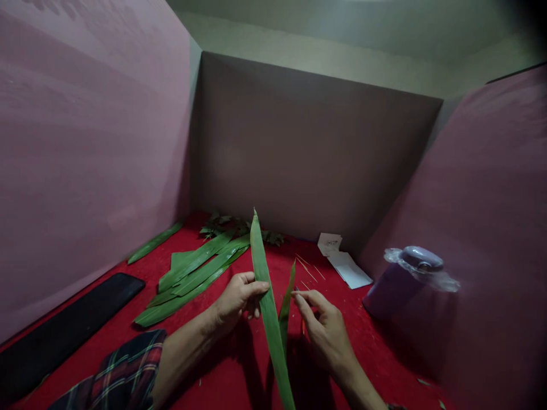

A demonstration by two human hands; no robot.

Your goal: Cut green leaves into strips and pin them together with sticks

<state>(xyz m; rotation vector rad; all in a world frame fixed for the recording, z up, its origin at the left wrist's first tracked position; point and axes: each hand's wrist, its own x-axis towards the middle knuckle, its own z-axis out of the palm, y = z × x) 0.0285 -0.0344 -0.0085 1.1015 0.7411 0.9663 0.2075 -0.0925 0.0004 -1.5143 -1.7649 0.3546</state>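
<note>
My left hand [240, 296] pinches a long green leaf [265, 296] between thumb and fingers, its pointed tip upward. A narrower leaf piece [285, 313] rises beside it on the right; whether it is part of the same leaf I cannot tell. My right hand [325, 324] is closed in a pinch, its fingertips by the edge of that narrower piece. A small dark tip and an orange-red sliver show at these fingers, too little to name. To the left of my left hand lies a pile of long green leaves [200, 267] on the red cloth [205, 364].
At the back are small leafy sprigs [217, 223]; a single leaf [156, 242] lies along the left panel. A long black object [72, 330] is at left. Thin sticks [308, 270], white papers [348, 269] and a purple, plastic-topped container [395, 287] are at right. Panels surround the cloth.
</note>
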